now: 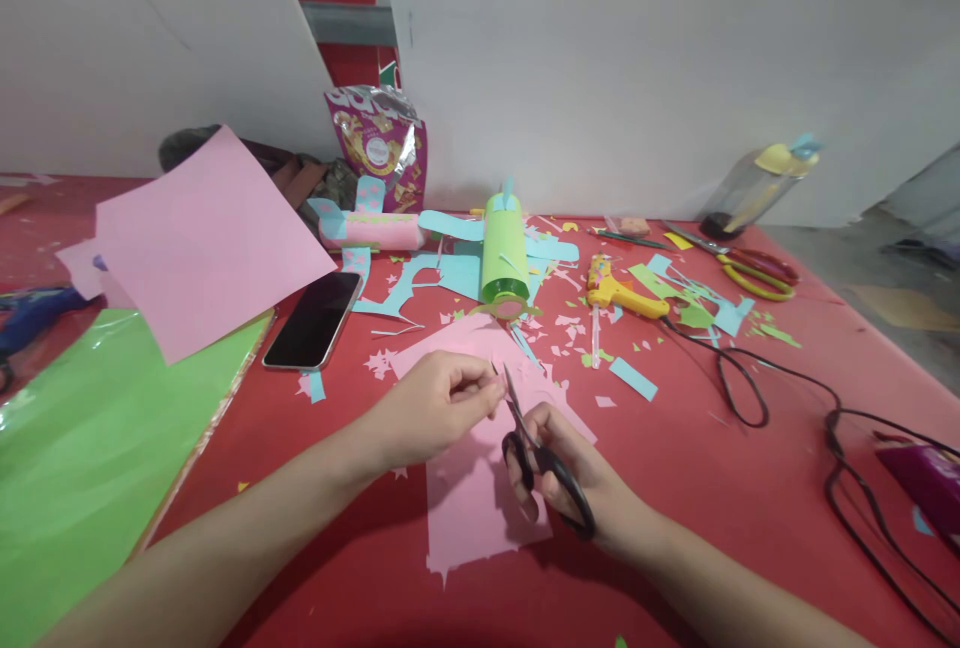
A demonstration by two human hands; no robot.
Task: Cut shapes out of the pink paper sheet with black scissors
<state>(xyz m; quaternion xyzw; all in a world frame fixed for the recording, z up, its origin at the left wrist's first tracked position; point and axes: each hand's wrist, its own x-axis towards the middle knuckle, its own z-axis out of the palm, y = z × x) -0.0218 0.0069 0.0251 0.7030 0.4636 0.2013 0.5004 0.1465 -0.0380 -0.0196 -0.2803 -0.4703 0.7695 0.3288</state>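
My right hand (pixel 559 458) is wrapped round the handles of black scissors (pixel 571 493), their blades parted and pointing up and away from me. Close to the blade tips, my left hand (pixel 442 403) pinches a tiny pink piece that looks like paper; most of it is hidden by the fingers. Beneath both hands lies a cut pink paper sheet (pixel 480 518) with ragged edges. Just beyond stands a green paper tube (pixel 504 243) with blue paper wings, and to its left a pink paper tube (pixel 382 231) with blue fins.
A phone (pixel 313 321), a large pink sheet (pixel 210 248) and a green pack (pixel 112 438) lie left. To the right are a yellow glue gun (pixel 630 300) with a trailing cord, red-and-yellow scissors (pixel 757 270) and a bottle (pixel 757 193). Paper scraps litter the red table (pixel 675 488).
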